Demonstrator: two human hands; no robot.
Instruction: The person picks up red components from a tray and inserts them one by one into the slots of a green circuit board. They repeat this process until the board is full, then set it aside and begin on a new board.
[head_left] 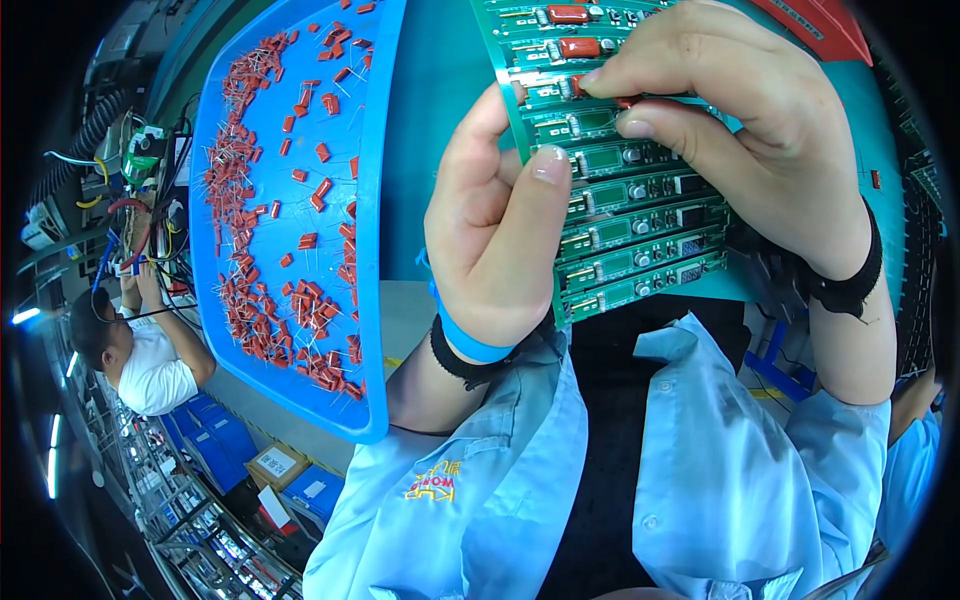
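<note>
A green circuit board panel (612, 208) with several parallel strips is tilted in front of me. My left hand (490, 225) grips its left edge, thumb on the face and fingers behind. Over the upper strips my right hand (755, 125) is closed in a pinch, with a red film capacitor (625, 102) showing between thumb and index finger. That index fingertip touches the panel beside another red capacitor (575, 87). Two strips farther up carry red capacitors (579, 47) lying flat. The lower strips show bare green rectangles in that position.
At left a blue tray (372, 260) holds many loose red capacitors (308, 241) with wire leads. One capacitor (876, 179) lies on the teal tabletop at right. A red bin (815, 25) stands far right. A co-worker (140, 350) sits at left; another person's sleeve (910, 470) shows at right.
</note>
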